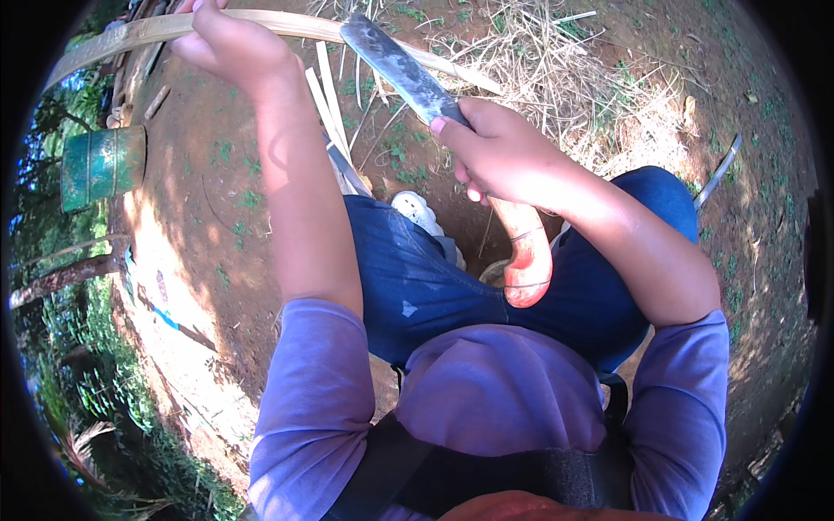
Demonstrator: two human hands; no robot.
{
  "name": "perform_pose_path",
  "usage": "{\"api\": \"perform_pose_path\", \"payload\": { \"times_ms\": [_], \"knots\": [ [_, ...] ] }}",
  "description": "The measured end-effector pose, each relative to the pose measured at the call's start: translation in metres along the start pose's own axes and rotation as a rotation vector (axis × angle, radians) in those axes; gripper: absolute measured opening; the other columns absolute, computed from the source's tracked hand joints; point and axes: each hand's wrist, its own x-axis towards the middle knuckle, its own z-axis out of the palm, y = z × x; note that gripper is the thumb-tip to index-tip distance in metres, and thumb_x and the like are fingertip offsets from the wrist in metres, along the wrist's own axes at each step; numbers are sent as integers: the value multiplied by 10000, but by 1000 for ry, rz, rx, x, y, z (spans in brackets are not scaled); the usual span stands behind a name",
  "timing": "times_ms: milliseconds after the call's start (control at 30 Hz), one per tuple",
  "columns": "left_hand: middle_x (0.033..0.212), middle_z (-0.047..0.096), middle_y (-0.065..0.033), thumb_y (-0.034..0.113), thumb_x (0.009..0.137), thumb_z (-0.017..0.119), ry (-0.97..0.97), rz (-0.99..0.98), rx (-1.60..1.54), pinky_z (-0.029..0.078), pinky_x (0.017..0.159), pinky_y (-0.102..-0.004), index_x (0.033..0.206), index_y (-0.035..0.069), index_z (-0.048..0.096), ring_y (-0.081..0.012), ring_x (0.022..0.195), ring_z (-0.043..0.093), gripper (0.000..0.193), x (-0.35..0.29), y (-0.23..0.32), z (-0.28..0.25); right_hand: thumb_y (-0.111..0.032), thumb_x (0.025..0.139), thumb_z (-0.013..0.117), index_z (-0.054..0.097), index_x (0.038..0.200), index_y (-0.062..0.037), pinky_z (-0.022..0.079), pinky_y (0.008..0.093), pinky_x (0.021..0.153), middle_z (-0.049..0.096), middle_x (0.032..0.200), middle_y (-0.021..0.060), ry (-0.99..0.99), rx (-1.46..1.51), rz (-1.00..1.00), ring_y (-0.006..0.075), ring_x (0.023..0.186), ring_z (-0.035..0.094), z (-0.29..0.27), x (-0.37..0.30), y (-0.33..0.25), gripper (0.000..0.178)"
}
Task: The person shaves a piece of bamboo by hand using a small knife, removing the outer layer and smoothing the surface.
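My left hand (239,48), at the upper left, is closed around a long, pale bamboo strip (291,23) that bows across the top of the view. In my right hand (508,152) is a large knife (404,74) with a broad, dark, worn blade pointing up and left. Its thick, reddish wooden handle curves down below my fist, over my lap. The blade's tip crosses the strip in this view; I cannot tell whether they touch. Pale split strips (328,100) stand close to my left forearm, beside my left knee.
A heap of thin, curly shavings (565,78) lies on the bare earth ahead. At far left are a green metal drum (102,167) and a log (65,282), with foliage beyond. A narrow, curved strip (719,172) lies beyond my right knee. My white shoe (415,211) shows between my legs.
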Motion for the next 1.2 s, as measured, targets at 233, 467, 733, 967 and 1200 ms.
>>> {"api": "perform_pose_path", "payload": {
  "times_ms": [233,467,733,967,1200],
  "knots": [
    [1334,538,-125,530,1092,128,-151,56,-9,337,1129,-497,1315,20,495,-295,1264,465,666,0,-9,-3,-322,1067,484,598,1018,51,547,363,601,675,697,103,12,-78,-129,186,580,674,-6,0,-16,393],
    [1417,509,-199,736,1021,51,-175,68,-115,255,1227,-501,1336,-33,512,-331,1384,409,950,8,-14,5,-355,1064,533,575,1045,-3,509,295,554,586,690,27,0,-85,-181,110,562,593,-7,-14,-39,356],
    [1302,568,-203,819,965,39,-215,125,-156,303,1194,-498,1307,-49,526,-334,1299,476,1053,15,-22,8,-357,1051,549,579,1117,15,526,289,561,626,774,41,240,136,-131,109,600,608,-45,9,2,379],
    [1184,611,-131,734,1021,41,-25,-60,-1,392,1064,-483,1164,41,570,-300,1089,543,884,18,-22,-16,-289,1058,533,538,1225,0,507,292,480,570,783,31,185,12,289,112,555,577,-66,40,85,334],
    [1168,572,-126,618,1080,70,-58,-14,-2,407,1026,-447,1169,42,525,-270,1095,528,739,13,-16,-3,-189,1013,509,505,1269,-2,530,320,494,554,796,51,95,224,209,150,574,602,-49,45,79,317]
  ]
}}
